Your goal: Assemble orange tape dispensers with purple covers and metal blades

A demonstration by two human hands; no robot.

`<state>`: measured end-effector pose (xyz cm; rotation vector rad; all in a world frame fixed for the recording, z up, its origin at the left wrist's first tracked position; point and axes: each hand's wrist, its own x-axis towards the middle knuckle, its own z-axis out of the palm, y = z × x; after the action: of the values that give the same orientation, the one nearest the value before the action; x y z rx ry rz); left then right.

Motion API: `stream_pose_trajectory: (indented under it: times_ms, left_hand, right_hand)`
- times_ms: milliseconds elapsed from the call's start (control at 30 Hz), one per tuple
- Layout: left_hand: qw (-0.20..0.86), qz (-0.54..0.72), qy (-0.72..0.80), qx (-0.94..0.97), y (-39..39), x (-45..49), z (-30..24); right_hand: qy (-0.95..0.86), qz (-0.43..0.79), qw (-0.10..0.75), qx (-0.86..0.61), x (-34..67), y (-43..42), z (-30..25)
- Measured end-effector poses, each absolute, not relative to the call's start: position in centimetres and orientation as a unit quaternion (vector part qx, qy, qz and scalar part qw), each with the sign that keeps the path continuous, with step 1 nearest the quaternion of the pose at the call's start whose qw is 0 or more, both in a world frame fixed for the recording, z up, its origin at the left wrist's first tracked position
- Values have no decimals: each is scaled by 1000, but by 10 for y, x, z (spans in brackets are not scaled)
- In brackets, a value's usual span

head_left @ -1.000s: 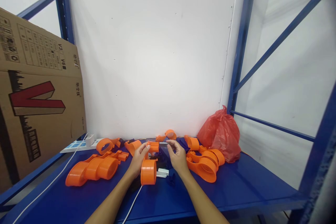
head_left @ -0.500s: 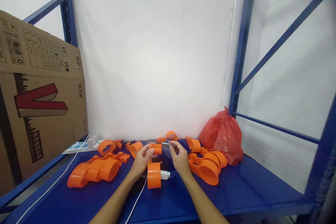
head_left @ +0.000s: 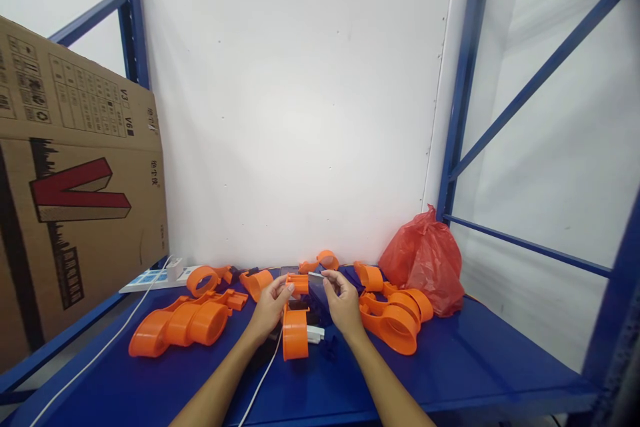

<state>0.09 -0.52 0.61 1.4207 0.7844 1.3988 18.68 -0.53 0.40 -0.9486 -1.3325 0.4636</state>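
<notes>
My left hand [head_left: 269, 308] pinches the upper end of an orange plastic ring holder [head_left: 295, 336], whose round band hangs below the fingers. Close by, my right hand [head_left: 343, 300] has thumb and fingers closed on a thin, flat grey piece [head_left: 316, 275] at the right end of the holder. Whether the piece touches the holder I cannot tell. Behind the hanging band lie a white block-like object [head_left: 315, 334] and dark items that are partly hidden.
Orange ring holders lie in a cluster at left [head_left: 180, 327] and another at right [head_left: 395, 320]. A red plastic bag [head_left: 425, 263] stands at the back right. A large cardboard box [head_left: 85, 180] flanks the left, near a power strip [head_left: 150, 280] with a white cable [head_left: 107, 347].
The view has shifted very slightly. Both hands keep their hold, and the orange ring holder stays almost in place.
</notes>
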Motion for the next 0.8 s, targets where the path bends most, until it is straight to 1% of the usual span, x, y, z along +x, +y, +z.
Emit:
stream_pose_trajectory:
  times_ms: [200,467,633,733,800]
  left_hand:
    - [482,570,325,581,-5,0,4]
    - [493,554,329,584,-8,0,8]
    - [481,554,323,599,-10,2,10]
    - [484,563,311,594,-6,2,6]
    - [483,566,315,589,-4,1,3]
  right_hand:
    - [-597,204,650,-423,188,-4,2]
    - [-617,167,641,-425,189,-6,3]
    - [-627,182,632,-418,186,-6,2]
    - [-618,195,640,-413,186,-3,0]
    - [-606,182,651,-420,187,-1,-2]
